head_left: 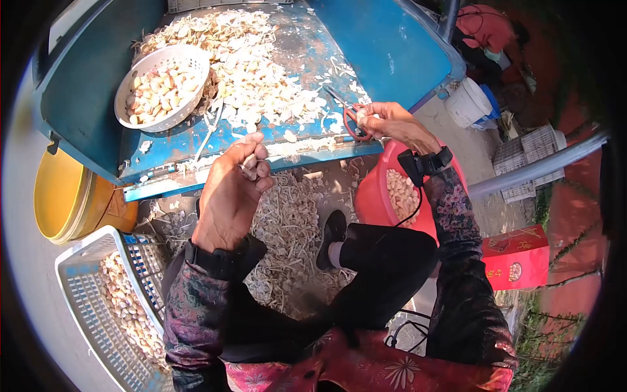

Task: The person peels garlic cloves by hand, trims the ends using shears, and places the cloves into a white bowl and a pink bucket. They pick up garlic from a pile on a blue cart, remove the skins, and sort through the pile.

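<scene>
Head view: garlic (249,161) sits pinched in the L hand (228,193), fingers curled tight round it, held up just off the near edge of the table (385,59). Too small to tell if it's a clove or a whole bulb. Scissors (353,117), red handles, are in the R hand (392,123), fingers closed thru/round the loops, blades pointing far-left over the table's near right part. Can't tell if the blades are parted. Hands are apart; garlic and blades not touching.

Step, as I judge it: trimming garlic w/ scissors, and this is the bit btwn cuts, piece gripped but not yet at the blades. Next move calls for bringing the 2 together, garlic turned so its end faces the blades, fingertips kept clear of the cut.

Around: peels (255,72) heaped across the table centre; white bowl (163,123) of cloves far-left on it. Red tub (372,189) w/ peeled cloves under the R wrist. Grey crate (85,287) of bulbs near-left, yellow tub (59,189) beyond it. Stalks (294,228) litter the ground by the person's shoe (333,232).
</scene>
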Action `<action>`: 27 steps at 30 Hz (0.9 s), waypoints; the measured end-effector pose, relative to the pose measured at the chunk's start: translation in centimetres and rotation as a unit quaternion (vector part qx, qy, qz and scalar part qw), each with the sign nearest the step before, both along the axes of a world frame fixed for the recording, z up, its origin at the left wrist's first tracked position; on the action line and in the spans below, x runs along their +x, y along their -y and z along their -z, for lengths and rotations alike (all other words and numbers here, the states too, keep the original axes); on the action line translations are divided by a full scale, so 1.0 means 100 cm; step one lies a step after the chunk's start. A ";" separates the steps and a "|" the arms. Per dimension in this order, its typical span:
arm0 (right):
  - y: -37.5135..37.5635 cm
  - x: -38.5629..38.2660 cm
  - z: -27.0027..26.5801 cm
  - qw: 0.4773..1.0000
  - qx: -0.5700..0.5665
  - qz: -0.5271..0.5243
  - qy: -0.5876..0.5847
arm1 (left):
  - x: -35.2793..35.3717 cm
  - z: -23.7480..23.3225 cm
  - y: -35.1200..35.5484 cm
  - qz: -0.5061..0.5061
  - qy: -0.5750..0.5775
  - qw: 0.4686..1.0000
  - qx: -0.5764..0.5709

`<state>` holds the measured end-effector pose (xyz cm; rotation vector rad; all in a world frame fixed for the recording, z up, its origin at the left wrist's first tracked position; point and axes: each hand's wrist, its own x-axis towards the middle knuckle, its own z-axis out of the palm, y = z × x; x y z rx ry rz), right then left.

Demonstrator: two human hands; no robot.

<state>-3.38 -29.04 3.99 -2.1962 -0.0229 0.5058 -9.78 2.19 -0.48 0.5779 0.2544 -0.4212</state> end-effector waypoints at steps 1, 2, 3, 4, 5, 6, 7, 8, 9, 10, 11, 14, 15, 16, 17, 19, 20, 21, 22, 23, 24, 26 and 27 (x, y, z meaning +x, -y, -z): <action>0.010 -0.013 -0.011 0.996 -0.078 0.033 -0.022 | -0.001 -0.005 0.001 -0.004 -0.010 1.000 0.016; 0.021 -0.026 -0.020 0.985 -0.155 0.061 -0.042 | -0.001 -0.002 0.002 -0.006 -0.009 1.000 0.014; 0.041 -0.034 -0.022 0.969 -0.237 0.045 -0.047 | -0.001 0.003 0.002 0.010 0.018 1.000 -0.003; 0.068 -0.041 -0.019 0.947 -0.316 0.028 -0.050 | 0.000 0.007 0.001 0.024 0.045 0.999 -0.019; 0.117 -0.050 0.009 0.917 -0.392 -0.020 0.062 | 0.000 0.007 0.002 0.027 0.036 0.999 -0.021; 0.150 -0.055 0.034 0.868 -0.460 -0.067 0.172 | -0.001 0.005 0.004 0.020 0.036 0.999 -0.021; 0.137 -0.051 0.030 0.868 -0.460 -0.074 0.174 | -0.001 0.002 0.006 0.027 0.026 0.999 -0.015; 0.123 -0.044 0.028 0.914 -0.356 -0.033 0.191 | -0.001 -0.002 0.008 0.035 0.018 0.999 -0.009; 0.101 -0.039 0.023 0.948 -0.245 0.011 0.203 | -0.001 -0.004 0.010 0.039 0.017 0.999 -0.004; 0.071 -0.027 0.017 0.970 -0.185 0.050 0.148 | -0.001 -0.004 0.011 0.037 0.017 0.999 0.000; 0.038 -0.007 0.014 0.984 -0.123 0.087 0.091 | -0.002 -0.004 0.012 0.039 0.020 0.999 0.004; -0.028 0.059 0.035 0.965 -0.119 -0.014 0.232 | -0.001 -0.005 0.016 0.041 0.013 0.999 0.029; -0.052 0.079 0.038 0.943 -0.142 -0.052 0.295 | -0.001 -0.004 0.017 0.042 0.008 0.998 0.036; -0.064 0.106 0.053 0.931 -0.138 -0.072 0.329 | 0.000 -0.002 0.017 0.043 0.003 0.998 0.044; -0.069 0.132 0.071 0.918 -0.133 -0.092 0.362 | 0.001 -0.001 0.017 0.043 -0.002 0.998 0.043; -0.075 0.168 0.089 0.901 -0.163 -0.138 0.379 | 0.001 -0.002 0.015 0.034 -0.006 0.998 0.049; -0.075 0.180 0.098 0.880 -0.197 -0.181 0.393 | 0.001 -0.003 0.014 0.029 -0.010 0.998 0.050; -0.079 0.184 0.092 0.897 -0.223 -0.171 0.340 | 0.001 -0.003 0.012 0.024 -0.012 0.999 0.047; -0.081 0.182 0.089 0.899 -0.223 -0.173 0.336 | 0.003 -0.001 0.012 0.024 -0.017 0.998 0.047; -0.082 0.179 0.084 0.904 -0.238 -0.164 0.314 | 0.004 -0.001 0.012 0.026 -0.013 0.998 0.047; -0.082 0.176 0.080 0.909 -0.254 -0.155 0.292 | 0.005 -0.001 0.012 0.028 -0.008 0.998 0.048; -0.072 0.159 0.069 0.916 -0.247 -0.145 0.281 | 0.003 -0.003 0.013 0.034 -0.007 0.998 0.053; -0.064 0.146 0.062 0.916 -0.214 -0.107 0.321 | 0.001 -0.003 0.013 0.036 -0.006 0.998 0.047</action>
